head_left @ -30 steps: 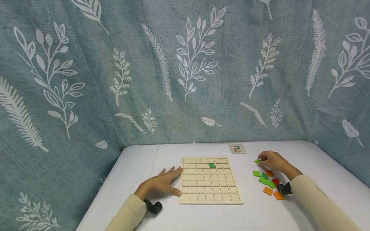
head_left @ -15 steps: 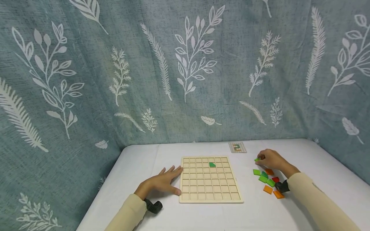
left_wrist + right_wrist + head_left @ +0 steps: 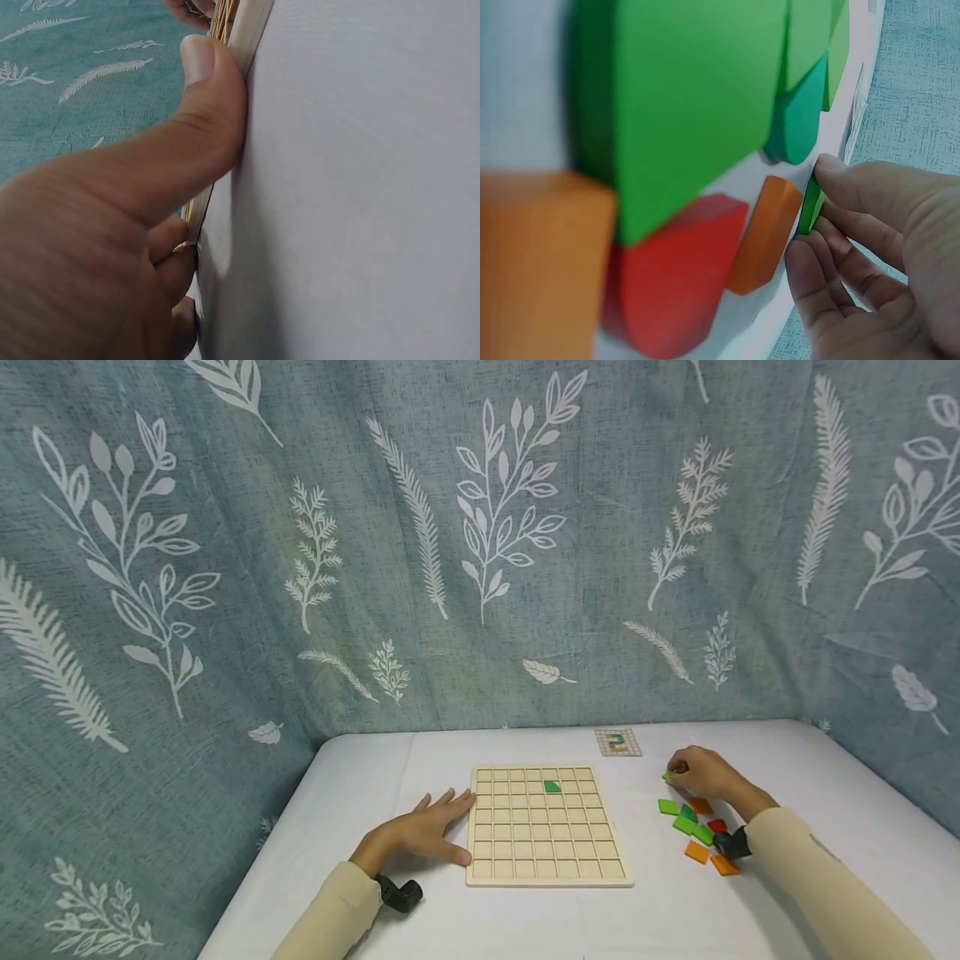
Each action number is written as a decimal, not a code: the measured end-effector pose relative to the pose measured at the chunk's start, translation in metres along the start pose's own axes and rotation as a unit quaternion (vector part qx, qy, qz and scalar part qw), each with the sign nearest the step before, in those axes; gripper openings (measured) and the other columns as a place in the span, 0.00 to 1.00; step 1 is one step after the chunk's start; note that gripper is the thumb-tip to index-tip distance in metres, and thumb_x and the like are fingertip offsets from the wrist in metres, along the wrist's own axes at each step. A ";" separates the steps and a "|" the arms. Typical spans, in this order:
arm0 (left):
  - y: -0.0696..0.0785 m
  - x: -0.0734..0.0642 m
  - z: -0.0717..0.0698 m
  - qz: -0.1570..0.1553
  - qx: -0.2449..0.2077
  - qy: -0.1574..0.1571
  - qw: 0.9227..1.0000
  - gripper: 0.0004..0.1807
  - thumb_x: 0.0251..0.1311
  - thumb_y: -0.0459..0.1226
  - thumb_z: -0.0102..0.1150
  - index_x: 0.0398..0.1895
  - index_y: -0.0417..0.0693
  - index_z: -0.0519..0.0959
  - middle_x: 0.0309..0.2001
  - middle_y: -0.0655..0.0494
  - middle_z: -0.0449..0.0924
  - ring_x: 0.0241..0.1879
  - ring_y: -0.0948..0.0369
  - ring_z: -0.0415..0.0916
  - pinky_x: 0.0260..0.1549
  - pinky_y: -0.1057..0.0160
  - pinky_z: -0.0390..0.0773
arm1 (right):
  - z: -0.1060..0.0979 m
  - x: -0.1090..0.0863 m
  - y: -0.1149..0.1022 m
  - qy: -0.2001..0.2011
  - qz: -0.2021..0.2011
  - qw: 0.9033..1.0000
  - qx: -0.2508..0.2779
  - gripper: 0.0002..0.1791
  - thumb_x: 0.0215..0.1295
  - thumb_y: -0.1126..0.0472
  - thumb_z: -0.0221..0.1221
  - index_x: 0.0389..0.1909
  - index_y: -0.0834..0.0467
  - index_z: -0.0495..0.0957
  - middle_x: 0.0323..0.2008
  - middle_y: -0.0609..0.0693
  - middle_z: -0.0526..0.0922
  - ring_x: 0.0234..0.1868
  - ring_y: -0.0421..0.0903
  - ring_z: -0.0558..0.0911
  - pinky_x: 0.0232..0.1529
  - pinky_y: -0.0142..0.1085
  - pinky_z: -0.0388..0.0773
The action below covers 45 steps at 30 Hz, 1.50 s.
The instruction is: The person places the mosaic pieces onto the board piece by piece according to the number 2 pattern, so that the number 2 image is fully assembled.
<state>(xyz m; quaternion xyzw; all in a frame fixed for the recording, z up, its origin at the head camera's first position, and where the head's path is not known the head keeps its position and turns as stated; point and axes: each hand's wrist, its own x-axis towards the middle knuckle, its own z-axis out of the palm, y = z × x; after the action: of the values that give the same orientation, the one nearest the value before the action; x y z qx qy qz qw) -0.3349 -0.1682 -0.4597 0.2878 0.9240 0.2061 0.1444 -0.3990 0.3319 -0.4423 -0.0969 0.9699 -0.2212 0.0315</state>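
Observation:
A wooden grid board (image 3: 525, 843) lies on the table, one dark green tile with a rounded corner (image 3: 552, 787) in an upper cell. My left hand (image 3: 423, 833) rests flat with fingers spread at the board's left edge. In the left wrist view its thumb (image 3: 214, 97) lies against the board's rim. My right hand (image 3: 705, 772) pinches a small light green tile (image 3: 811, 206) between thumb and fingers, at the far side of the loose tiles. Nearest to that hand are an orange tile (image 3: 769, 232) and a teal-green rounded tile (image 3: 799, 120).
Several loose tiles lie right of the board: green squares (image 3: 684, 825), orange squares (image 3: 697, 852) and a red rounded tile (image 3: 717, 826). A small card with a grid pattern (image 3: 618, 742) lies behind the board. A leaf-printed curtain (image 3: 450, 610) hangs around the white table.
The right hand's fingers have drawn in around the light green tile, so less of it shows. The left hand and the board have stayed put.

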 end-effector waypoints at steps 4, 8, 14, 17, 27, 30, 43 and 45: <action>-0.001 0.000 0.000 0.003 0.001 0.000 1.000 0.60 0.52 0.62 0.68 0.81 0.49 0.48 0.82 0.52 0.44 0.81 0.48 0.36 0.77 0.38 0.34 | 0.000 0.000 0.000 -0.002 0.001 1.000 0.003 0.13 0.63 0.63 0.65 0.44 0.69 0.81 0.35 0.57 0.81 0.33 0.48 0.74 0.32 0.37 0.76; -0.002 0.000 0.000 0.003 -0.002 -0.001 1.000 0.60 0.52 0.62 0.68 0.81 0.50 0.47 0.82 0.52 0.43 0.81 0.48 0.36 0.77 0.38 0.33 | 0.000 0.000 -0.002 -0.002 0.002 1.000 0.003 0.13 0.63 0.63 0.65 0.44 0.68 0.81 0.36 0.58 0.81 0.33 0.48 0.75 0.32 0.37 0.77; -0.003 0.001 0.001 0.000 0.000 0.000 1.000 0.60 0.52 0.63 0.68 0.81 0.51 0.47 0.82 0.53 0.43 0.81 0.49 0.35 0.77 0.39 0.32 | -0.001 0.000 -0.006 -0.005 0.002 1.000 0.000 0.13 0.63 0.63 0.65 0.43 0.69 0.81 0.36 0.58 0.82 0.33 0.48 0.75 0.31 0.37 0.77; -0.003 0.002 0.001 -0.001 0.002 -0.002 1.000 0.60 0.52 0.63 0.68 0.81 0.51 0.47 0.82 0.54 0.43 0.81 0.50 0.35 0.77 0.39 0.32 | -0.002 -0.001 -0.007 -0.008 0.008 1.000 0.000 0.13 0.63 0.64 0.64 0.43 0.69 0.80 0.36 0.58 0.81 0.33 0.48 0.75 0.31 0.37 0.76; -0.001 0.001 0.000 -0.003 -0.002 0.001 1.000 0.60 0.51 0.62 0.69 0.81 0.51 0.48 0.82 0.54 0.43 0.81 0.50 0.36 0.77 0.39 0.32 | -0.005 0.001 -0.001 -0.005 -0.003 1.000 -0.013 0.14 0.61 0.64 0.64 0.44 0.70 0.81 0.37 0.59 0.83 0.35 0.50 0.77 0.33 0.40 0.79; -0.001 0.001 0.001 -0.001 -0.007 0.000 1.000 0.61 0.50 0.62 0.69 0.81 0.51 0.48 0.82 0.53 0.43 0.81 0.50 0.36 0.77 0.39 0.32 | -0.005 0.000 0.001 -0.004 -0.014 1.000 -0.014 0.13 0.60 0.64 0.64 0.42 0.68 0.81 0.35 0.58 0.82 0.34 0.49 0.76 0.34 0.40 0.78; -0.003 0.001 0.002 -0.002 -0.008 0.003 1.000 0.61 0.50 0.63 0.69 0.81 0.51 0.48 0.82 0.53 0.43 0.81 0.49 0.36 0.77 0.39 0.32 | -0.012 -0.005 -0.014 0.020 -0.063 0.998 -0.013 0.14 0.60 0.62 0.66 0.43 0.68 0.83 0.34 0.54 0.84 0.33 0.46 0.77 0.36 0.42 0.78; -0.003 0.001 0.002 0.000 -0.007 0.004 1.000 0.61 0.50 0.63 0.69 0.81 0.51 0.48 0.82 0.53 0.43 0.81 0.49 0.36 0.77 0.38 0.32 | -0.013 -0.005 -0.016 0.025 -0.071 0.997 -0.012 0.13 0.60 0.62 0.66 0.42 0.67 0.83 0.33 0.53 0.84 0.33 0.45 0.77 0.36 0.41 0.78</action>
<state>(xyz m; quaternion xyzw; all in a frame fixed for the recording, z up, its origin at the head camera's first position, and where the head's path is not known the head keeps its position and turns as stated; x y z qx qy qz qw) -0.3366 -0.1690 -0.4633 0.2864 0.9229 0.2139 0.1430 -0.3925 0.3241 -0.4229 -0.1598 0.9637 -0.2136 -0.0098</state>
